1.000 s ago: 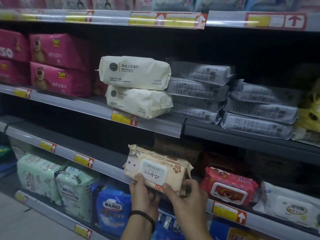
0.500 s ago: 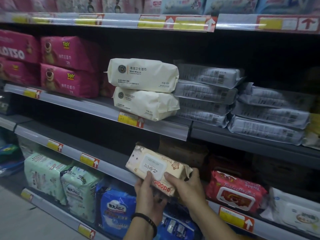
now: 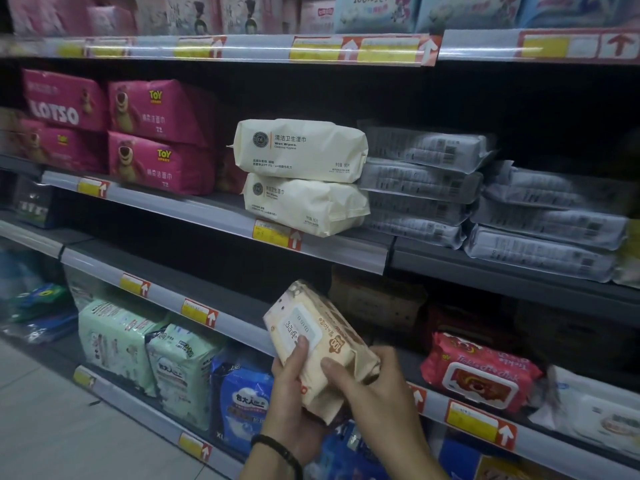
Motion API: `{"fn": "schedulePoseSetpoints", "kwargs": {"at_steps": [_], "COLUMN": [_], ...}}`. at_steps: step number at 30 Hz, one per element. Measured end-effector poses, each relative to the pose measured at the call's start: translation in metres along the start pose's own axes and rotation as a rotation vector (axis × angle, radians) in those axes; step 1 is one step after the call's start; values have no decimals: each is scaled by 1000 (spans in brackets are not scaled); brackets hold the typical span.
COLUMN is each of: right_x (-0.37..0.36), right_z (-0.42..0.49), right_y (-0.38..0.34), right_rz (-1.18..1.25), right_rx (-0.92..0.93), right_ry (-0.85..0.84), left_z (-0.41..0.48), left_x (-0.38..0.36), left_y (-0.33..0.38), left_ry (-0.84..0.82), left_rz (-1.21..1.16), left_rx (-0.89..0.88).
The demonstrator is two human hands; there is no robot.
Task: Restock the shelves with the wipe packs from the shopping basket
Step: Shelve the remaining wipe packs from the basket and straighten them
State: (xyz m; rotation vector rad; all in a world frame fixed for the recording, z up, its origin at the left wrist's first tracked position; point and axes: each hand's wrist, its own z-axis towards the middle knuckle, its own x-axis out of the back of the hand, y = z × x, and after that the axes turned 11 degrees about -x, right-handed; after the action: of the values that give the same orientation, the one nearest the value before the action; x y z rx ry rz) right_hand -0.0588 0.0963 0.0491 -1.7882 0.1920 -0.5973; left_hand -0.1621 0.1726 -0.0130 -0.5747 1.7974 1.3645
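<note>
A beige wipe pack [image 3: 320, 336] with a white flip lid is held in front of the lower shelf [image 3: 228, 323], tilted with its far end up and left. My left hand [image 3: 294, 403], with a black band on the wrist, grips it from below, thumb on the lid. My right hand [image 3: 374, 386] grips its near right end, thumb on top. The shopping basket is out of view.
Two cream wet-wipe packs [image 3: 301, 150] are stacked on the middle shelf, grey packs [image 3: 422, 178] to their right, pink packs [image 3: 159, 136] to the left. A red lidded pack [image 3: 481, 372] and a white pack [image 3: 599, 410] lie on the lower shelf at right. Green and blue packs [image 3: 183, 368] sit below.
Both hands have turned the beige pack from lying level to standing steeply tilted, and drawn it slightly nearer and lower. The view has shifted left.
</note>
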Motion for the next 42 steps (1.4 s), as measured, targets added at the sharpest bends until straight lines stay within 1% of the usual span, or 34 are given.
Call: {"fn": "schedulePoseSetpoints", "kwargs": {"at_steps": [3, 4, 5, 7, 9, 11, 13, 14, 16, 18, 20, 22, 23, 25, 27, 29, 31, 33, 34, 38, 40, 42], "right_x": [16, 20, 22, 25, 24, 26, 29, 32, 37, 39, 38, 34, 32, 29, 26, 27, 33, 41, 45, 43, 37, 33], "right_z": [-10, -11, -14, -14, -12, -10, -11, -12, -15, -13, -14, -16, -14, -12, -11, -8, -4, 3, 6, 24, 31, 38], "right_y": [3, 1, -2, -5, -11, -13, -13, -10, -5, 2, 5, 4, 4, 5, 11, 22, 34, 44, 46, 45, 42, 37], "right_rz": [-227, -303, -297, -59, 101, 158, 176, 182, 230, 379, 625, 865, 957, 1048, 1043, 966, 802, 585, 515, 439, 343, 242], "right_rx": [5, 2, -26, -145, -218, -218, -263, -293, -334, -359, -363, -313, -291, -258, -241, -211, -164, -111, -85, 19, 105, 170], "right_ry": [26, 16, -45, -194, -227, -202, -183, -188, -207, -186, -165, -162, -147, -153, -187, -210, -119, 0, 37, 75, 104, 147], "left_z": [-12, -17, -23, -35, -44, -48, -55, -59, -68, -70, -70, -72, -74, -81, -82, -74, -56, -43, -36, -8, 9, 29], "left_x": [14, 17, 20, 24, 29, 33, 34, 34, 34, 36, 33, 27, 22, 5, -5, -7, -4, -5, -4, -5, -2, 4], "left_y": [17, 22, 27, 35, 43, 50, 58, 62, 67, 70, 71, 71, 68, 56, 38, 31, 36, 47, 51, 47, 47, 50], "left_ry": [-86, -103, -118, -144, -187, -256, -356, -406, -446, -369, -272, -139, -92, -74, -67, 21, 28, -25, -53, -103, -78, -46], "left_rz": [84, 106, 128, 139, 172, 242, 308, 318, 286, 188, 63, 7, 23, 130, 230, 276, 280, 266, 259, 221, 287, 460], "left_rx": [62, 73, 97, 155, 167, 157, 169, 189, 212, 184, 78, 0, -8, -4, -82, -220, -298, -338, -350, -399, -438, -498]}}
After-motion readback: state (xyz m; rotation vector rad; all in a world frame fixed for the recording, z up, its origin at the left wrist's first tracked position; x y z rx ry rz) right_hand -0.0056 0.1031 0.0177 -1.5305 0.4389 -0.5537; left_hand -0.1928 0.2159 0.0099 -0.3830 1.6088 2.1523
